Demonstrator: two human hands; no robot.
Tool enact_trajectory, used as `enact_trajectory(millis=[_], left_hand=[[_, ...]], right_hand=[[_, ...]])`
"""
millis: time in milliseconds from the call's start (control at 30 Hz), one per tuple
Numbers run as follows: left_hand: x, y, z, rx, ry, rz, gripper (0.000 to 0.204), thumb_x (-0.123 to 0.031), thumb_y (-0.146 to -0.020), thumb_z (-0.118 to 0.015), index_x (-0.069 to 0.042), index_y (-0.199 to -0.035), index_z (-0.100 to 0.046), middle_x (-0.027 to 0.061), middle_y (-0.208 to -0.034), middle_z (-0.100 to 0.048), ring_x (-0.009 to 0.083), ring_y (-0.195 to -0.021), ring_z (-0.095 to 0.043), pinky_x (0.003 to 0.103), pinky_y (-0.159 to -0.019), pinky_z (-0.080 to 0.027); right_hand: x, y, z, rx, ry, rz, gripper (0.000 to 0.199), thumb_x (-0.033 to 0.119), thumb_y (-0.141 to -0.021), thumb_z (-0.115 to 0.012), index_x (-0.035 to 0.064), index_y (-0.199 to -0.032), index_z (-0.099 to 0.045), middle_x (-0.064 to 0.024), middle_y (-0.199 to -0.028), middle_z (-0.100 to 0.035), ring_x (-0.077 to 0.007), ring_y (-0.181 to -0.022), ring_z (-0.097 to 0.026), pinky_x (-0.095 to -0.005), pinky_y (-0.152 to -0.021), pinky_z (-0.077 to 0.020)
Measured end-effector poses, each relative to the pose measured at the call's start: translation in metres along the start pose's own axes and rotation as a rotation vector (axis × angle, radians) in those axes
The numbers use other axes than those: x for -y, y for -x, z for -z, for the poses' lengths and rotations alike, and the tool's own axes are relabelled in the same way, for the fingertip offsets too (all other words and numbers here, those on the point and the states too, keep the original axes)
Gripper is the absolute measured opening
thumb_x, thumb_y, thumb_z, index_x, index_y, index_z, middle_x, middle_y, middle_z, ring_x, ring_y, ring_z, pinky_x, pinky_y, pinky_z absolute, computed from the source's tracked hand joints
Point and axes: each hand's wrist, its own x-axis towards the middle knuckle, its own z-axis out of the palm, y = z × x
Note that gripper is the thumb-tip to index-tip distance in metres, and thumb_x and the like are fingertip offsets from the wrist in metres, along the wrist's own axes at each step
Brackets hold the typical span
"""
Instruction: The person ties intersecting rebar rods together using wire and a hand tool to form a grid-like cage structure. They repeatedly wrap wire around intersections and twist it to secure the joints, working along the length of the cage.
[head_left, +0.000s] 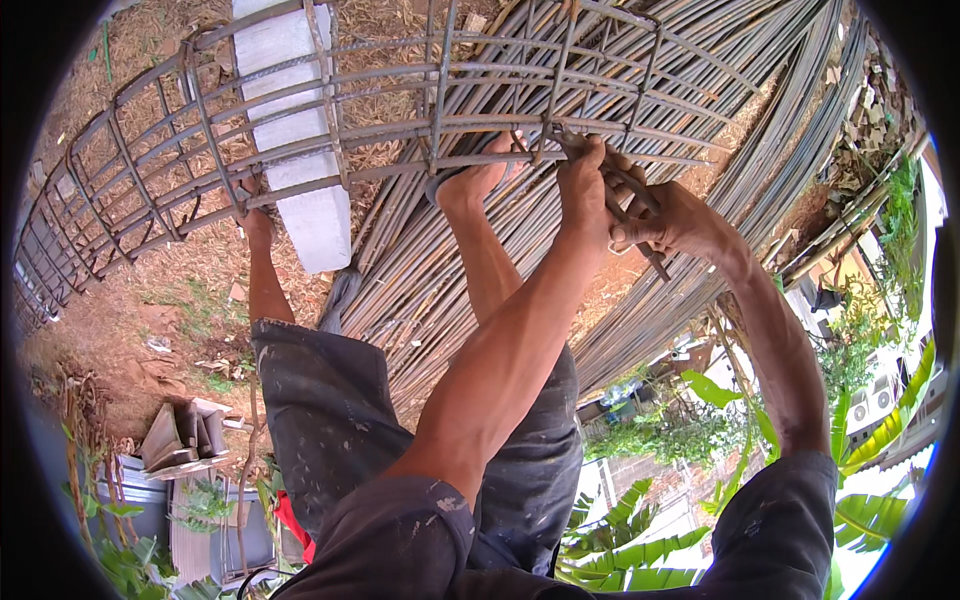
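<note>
Both hands are closed on the same tool, a pair of dark metal pincers (616,208), which is at about 2 o'clock from the middle of the view. Left hand (583,185) is wrapped around the tool near to its head, with the thumb side turned to 12 o'clock. Right hand (678,220) holds the handles, and the free handle end comes out below it, pointing to about 5 o'clock. The head of the pincers is at the near edge of a steel bar cage (441,90), close to a crossing of 2 bars. If the jaws bite on something there, I cannot tell, because the place is small and partly covered.

This cage makes a long curve from 9 o'clock, across 12 o'clock, until about 1 o'clock. Under it, toward 10 o'clock, lies a pale rectangular beam (318,230). A large bundle of loose steel bars (540,220) lies on the ground, going slantwise from 1 o'clock down to the area below the middle. The person's 2 feet are near the cage: right foot (475,182), in a dark sandal, at 12 o'clock, and left foot (259,226) at 10 o'clock. Some boards (185,440) are stacked at 8 o'clock, a red cloth (293,525) shows at 7 o'clock, and broad green leaves (640,555) are at 5 o'clock.
</note>
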Motion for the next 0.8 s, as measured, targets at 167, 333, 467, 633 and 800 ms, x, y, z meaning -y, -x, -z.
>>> enact_trajectory(millis=[167,333,467,633,800], left_hand=[[0.015,-0.014,-0.039,-0.445,0.044,-0.084,0.018,-0.020,-0.098,-0.050,-0.005,-0.087,-0.049,0.0042,-0.066,-0.049,0.0161,-0.053,-0.048,0.034,-0.052,-0.046],[0.022,-0.010,-0.009,-0.327,-0.304,-0.178,0.019,-0.021,-0.096,-0.058,-0.005,-0.089,-0.051,0.0030,-0.064,-0.048,0.0143,-0.048,-0.046,0.028,-0.046,-0.042],[0.007,-0.019,0.017,0.079,-0.142,-0.036,0.033,-0.032,-0.085,-0.075,-0.009,-0.097,-0.055,0.0080,-0.075,-0.063,0.0232,-0.071,-0.064,0.034,-0.067,-0.052],[0.015,-0.015,0.012,0.162,0.134,0.093,0.021,-0.026,-0.092,-0.064,-0.007,-0.091,-0.055,0.0081,-0.077,-0.062,0.0261,-0.076,-0.063,0.042,-0.076,-0.051],[0.029,-0.030,-0.025,-0.091,0.276,-0.085,0.011,-0.016,-0.093,-0.056,-0.008,-0.088,-0.049,0.0036,-0.064,-0.050,0.0206,-0.061,-0.053,0.040,-0.064,-0.049]], right_hand=[[0.004,0.022,-0.039,-0.566,0.451,-0.089,0.050,0.020,-0.083,-0.063,0.0089,-0.130,-0.050,-0.0202,-0.100,-0.066,-0.0393,-0.090,-0.065,-0.0479,-0.082,-0.0509],[-0.026,-0.011,-0.084,-0.635,0.157,-0.107,0.035,0.025,-0.093,-0.055,0.0057,-0.122,-0.056,-0.0222,-0.090,-0.067,-0.0365,-0.080,-0.067,-0.0483,-0.077,-0.0528],[-0.027,-0.004,-0.044,-0.208,-0.084,-0.100,0.036,0.030,-0.095,-0.055,0.0008,-0.115,-0.062,-0.0197,-0.090,-0.068,-0.0286,-0.071,-0.067,-0.0427,-0.070,-0.0549],[-0.020,0.010,0.008,0.219,-0.492,-0.121,0.048,0.036,-0.090,-0.064,-0.0079,-0.110,-0.064,-0.0152,-0.081,-0.070,-0.0216,-0.066,-0.067,-0.0321,-0.056,-0.0542],[0.001,0.024,-0.017,-0.631,0.833,0.025,0.086,0.030,-0.070,-0.081,-0.0029,-0.139,-0.042,-0.0205,-0.106,-0.064,-0.0300,-0.107,-0.061,-0.0427,-0.093,-0.0455]])
